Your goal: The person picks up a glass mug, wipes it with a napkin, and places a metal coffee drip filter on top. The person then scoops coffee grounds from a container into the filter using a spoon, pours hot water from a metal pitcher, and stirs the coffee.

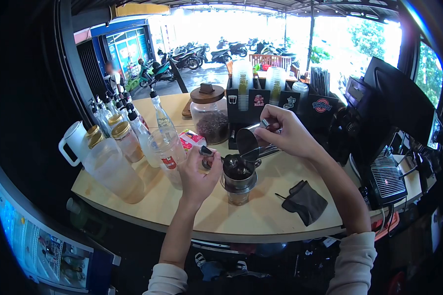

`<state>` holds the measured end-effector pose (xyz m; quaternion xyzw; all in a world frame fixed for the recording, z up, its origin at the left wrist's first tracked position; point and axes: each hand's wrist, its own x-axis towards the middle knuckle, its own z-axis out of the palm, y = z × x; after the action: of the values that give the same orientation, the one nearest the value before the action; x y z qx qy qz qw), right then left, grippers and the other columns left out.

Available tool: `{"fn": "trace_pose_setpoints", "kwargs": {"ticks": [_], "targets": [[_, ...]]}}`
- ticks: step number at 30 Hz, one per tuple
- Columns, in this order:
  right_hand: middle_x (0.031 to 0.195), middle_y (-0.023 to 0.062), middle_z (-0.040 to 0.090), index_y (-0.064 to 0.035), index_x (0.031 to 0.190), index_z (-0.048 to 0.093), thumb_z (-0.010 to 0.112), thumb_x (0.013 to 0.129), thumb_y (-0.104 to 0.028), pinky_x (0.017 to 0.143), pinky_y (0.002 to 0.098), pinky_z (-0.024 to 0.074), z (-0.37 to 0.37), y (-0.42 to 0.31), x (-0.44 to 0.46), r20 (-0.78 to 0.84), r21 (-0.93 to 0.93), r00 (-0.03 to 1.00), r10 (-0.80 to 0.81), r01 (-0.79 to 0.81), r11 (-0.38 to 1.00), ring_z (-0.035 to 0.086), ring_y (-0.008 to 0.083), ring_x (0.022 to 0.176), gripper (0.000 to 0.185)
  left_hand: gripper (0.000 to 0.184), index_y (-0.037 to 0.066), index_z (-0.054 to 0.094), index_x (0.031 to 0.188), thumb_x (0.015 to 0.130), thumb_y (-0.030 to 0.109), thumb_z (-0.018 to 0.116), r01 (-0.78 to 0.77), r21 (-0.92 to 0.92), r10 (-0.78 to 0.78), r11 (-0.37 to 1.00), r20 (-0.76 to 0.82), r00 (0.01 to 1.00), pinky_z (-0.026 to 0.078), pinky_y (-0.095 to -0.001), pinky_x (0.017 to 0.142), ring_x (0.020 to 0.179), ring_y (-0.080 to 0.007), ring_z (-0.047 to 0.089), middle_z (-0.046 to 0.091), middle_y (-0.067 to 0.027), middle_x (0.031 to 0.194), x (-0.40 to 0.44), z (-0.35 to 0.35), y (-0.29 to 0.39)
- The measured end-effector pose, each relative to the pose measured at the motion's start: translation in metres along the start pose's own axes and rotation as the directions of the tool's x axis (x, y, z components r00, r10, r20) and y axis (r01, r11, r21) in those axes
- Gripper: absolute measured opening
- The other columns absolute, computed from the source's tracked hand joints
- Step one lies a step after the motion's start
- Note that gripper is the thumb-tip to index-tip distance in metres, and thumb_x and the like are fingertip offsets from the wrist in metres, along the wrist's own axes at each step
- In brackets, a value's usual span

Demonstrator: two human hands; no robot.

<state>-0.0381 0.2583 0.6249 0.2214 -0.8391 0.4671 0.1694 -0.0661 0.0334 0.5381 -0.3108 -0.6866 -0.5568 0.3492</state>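
My right hand [286,132] grips the handle of a small metal pitcher [249,143], tilted with its mouth down toward a metal drip filter [239,182]. The filter holds dark coffee [237,169] and stands on a short glass [238,198] on the counter. My left hand [199,173] is closed just left of the filter, pinching what looks like a spoon [205,151]. The shiny end of its handle sticks up above my fingers; its other end is hidden toward the filter. Whether liquid is flowing from the pitcher cannot be made out.
A dark folded cloth [304,202] lies right of the filter. Behind stand a jar of coffee beans [210,118] and a black cup organizer [275,113]. Plastic pitchers [114,169] and syrup bottles [160,110] crowd the left. An espresso machine [386,172] is at right.
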Motion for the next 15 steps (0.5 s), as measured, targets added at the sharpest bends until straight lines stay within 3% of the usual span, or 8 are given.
{"fn": "trace_pose_setpoints", "kwargs": {"ticks": [15], "targets": [[0.06,0.0027,0.042,0.0016,0.08,0.046,0.066,0.08,-0.012,0.051,0.0278,0.035,0.0017,-0.0008,0.0046,-0.003,-0.056,1.0,-0.016,0.016,0.998,0.037,0.0072,0.057,0.024,0.011,0.0,0.057,0.082,0.079,0.004,0.067,-0.005,0.03,0.005,1.0,0.004,1.0,0.048,-0.0288,0.059,0.061,-0.0154,0.064,0.064,-0.0081,0.073,0.0007,-0.0022,-0.0013]]}}
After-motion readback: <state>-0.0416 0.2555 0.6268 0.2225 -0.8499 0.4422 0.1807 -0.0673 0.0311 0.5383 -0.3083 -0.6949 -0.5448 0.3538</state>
